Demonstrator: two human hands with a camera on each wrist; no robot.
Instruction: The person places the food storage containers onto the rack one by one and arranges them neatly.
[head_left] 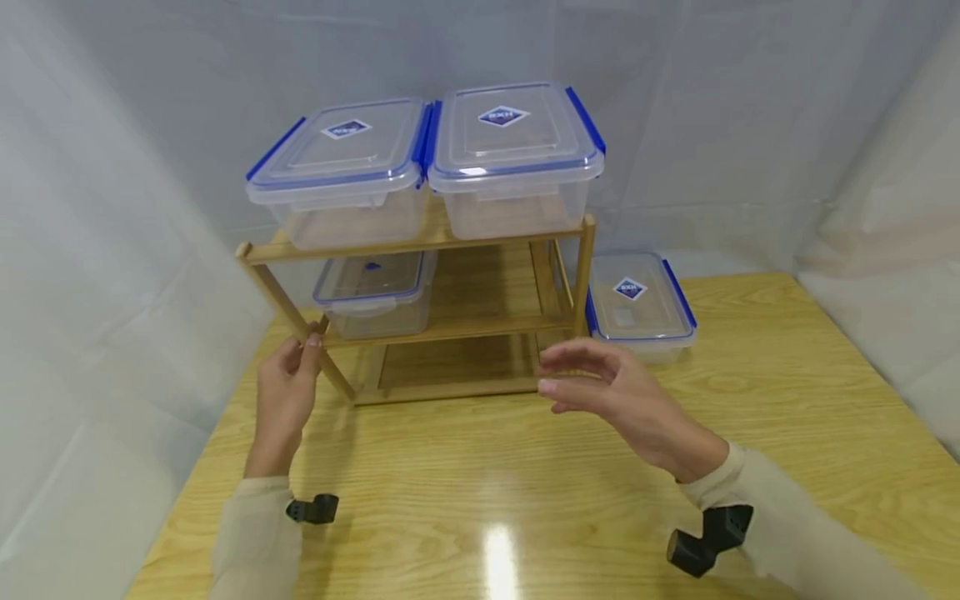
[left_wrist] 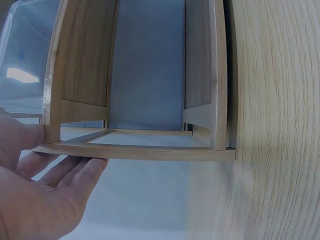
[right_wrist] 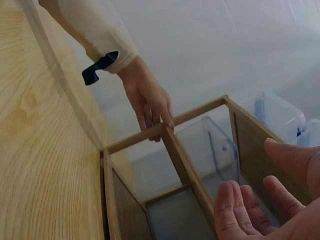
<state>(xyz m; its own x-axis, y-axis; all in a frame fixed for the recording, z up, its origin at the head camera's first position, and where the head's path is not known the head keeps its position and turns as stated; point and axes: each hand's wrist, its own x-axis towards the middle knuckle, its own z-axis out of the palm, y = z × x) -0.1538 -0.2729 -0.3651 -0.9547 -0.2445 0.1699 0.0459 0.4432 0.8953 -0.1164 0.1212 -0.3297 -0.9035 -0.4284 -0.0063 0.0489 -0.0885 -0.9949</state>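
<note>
A three-tier wooden shelf rack (head_left: 491, 327) stands on the table. My left hand (head_left: 287, 385) grips its left front post at the height of the middle shelf; in the left wrist view thumb and fingers of that hand (left_wrist: 47, 202) lie on either side of the wood. My right hand (head_left: 626, 400) is in the air before the right front post, fingers loosely bent and apart, holding nothing. Two clear lidded food containers with blue clips, the left one (head_left: 341, 162) and the right one (head_left: 517, 137), sit side by side on the top shelf. Another food container (head_left: 375, 292) is on the middle shelf's left.
A fourth clear food container (head_left: 637, 310) lies on the table, right of the rack. The wood-grain table (head_left: 450, 475) runs toward me. Pale sheeting (head_left: 712, 125) hangs behind and at both sides. Each sleeve carries a black wrist mount, such as the right one (head_left: 708, 537).
</note>
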